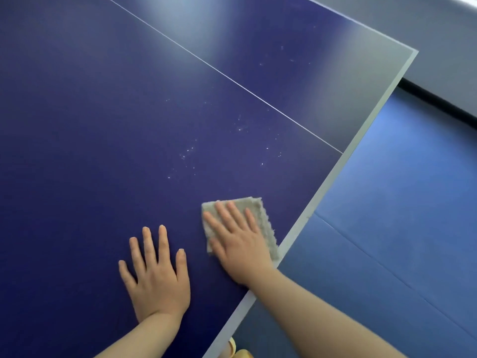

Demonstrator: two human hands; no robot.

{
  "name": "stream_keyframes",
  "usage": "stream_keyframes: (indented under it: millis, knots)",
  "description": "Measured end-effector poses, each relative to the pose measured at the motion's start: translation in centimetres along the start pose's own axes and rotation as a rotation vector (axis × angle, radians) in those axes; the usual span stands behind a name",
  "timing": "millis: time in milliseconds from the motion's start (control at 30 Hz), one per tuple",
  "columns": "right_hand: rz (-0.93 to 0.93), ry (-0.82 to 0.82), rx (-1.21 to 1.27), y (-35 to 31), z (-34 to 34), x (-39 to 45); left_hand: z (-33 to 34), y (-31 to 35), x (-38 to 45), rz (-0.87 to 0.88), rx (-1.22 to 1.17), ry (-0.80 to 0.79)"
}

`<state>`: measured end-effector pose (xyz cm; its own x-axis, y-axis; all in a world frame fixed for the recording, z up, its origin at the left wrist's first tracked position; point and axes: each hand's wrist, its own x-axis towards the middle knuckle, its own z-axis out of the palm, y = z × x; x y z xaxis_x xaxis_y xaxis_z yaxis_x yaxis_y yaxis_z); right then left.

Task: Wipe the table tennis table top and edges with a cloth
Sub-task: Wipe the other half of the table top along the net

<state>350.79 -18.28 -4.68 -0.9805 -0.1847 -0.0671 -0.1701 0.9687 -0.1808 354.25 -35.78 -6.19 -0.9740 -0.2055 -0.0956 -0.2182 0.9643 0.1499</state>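
both hands lie flat on the desk [77, 125]: right hand [240, 244] presses the cloth [263, 218], fingers spread; we judge the white specks [188, 151] lie ahead-left of it, left hand [154, 275] bracing.

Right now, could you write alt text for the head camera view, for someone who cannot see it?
A person's right hand presses a folded grey fuzzy cloth flat on a dark blue table tennis table top near its pale edge. The left hand rests flat beside it, fingers spread. White specks dot the surface ahead of the cloth.
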Motion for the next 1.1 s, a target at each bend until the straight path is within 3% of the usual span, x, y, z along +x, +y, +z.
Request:
stream_keyframes:
  millis: [133,200,267,333,467,533,667,733,833,967,1033,1100]
  knots:
    - [0.552,0.012,0.087,7.5,-1.4,0.0,-0.1,0.2,-0.2,0.015,-0.009,-0.002]
    - [0.64,0.066,0.131,7.2,-1.2,-2.3,-0.4,0.4,-0.2,0.026,-0.018,-0.004]
    - [0.503,0.074,0.077,3.6,-0.2,-4.5,-0.5,0.6,-0.3,0.032,-0.039,-0.006]
    - [0.248,0.058,0.042,-1.1,0.5,-5.3,-1.0,0.3,0.0,0.058,-0.077,-0.031]
    - [-0.181,-0.023,-0.015,-4.9,0.7,0.2,-1.9,-2.8,3.3,0.104,-0.114,-0.04]
    - [-0.192,-0.053,-0.029,-3.4,0.1,4.3,-2.2,-4.3,6.2,0.109,-0.087,-0.022]
    - [0.278,-0.039,0.045,2.0,-0.8,6.4,-2.8,-5.5,11.2,0.048,-0.069,-0.067]
    - [0.365,-0.02,0.025,1.7,-0.7,4.2,-3.0,-5.5,11.9,-0.024,-0.065,-0.04]
    - [0.119,0.041,-0.021,-3.0,0.2,1.4,-2.9,-5.4,11.8,-0.037,-0.057,0.013]
    - [-0.275,-0.031,-0.018,-8.7,1.0,7.1,-2.6,-5.6,11.9,-0.032,-0.077,0.012]
    - [-0.337,-0.048,0.014,-9.2,1.1,11.8,-2.4,-5.7,11.9,-0.053,-0.072,0.016]
    - [-0.209,-0.067,0.027,-7.5,0.6,15.3,-2.3,-5.7,11.9,-0.074,-0.065,0.005]
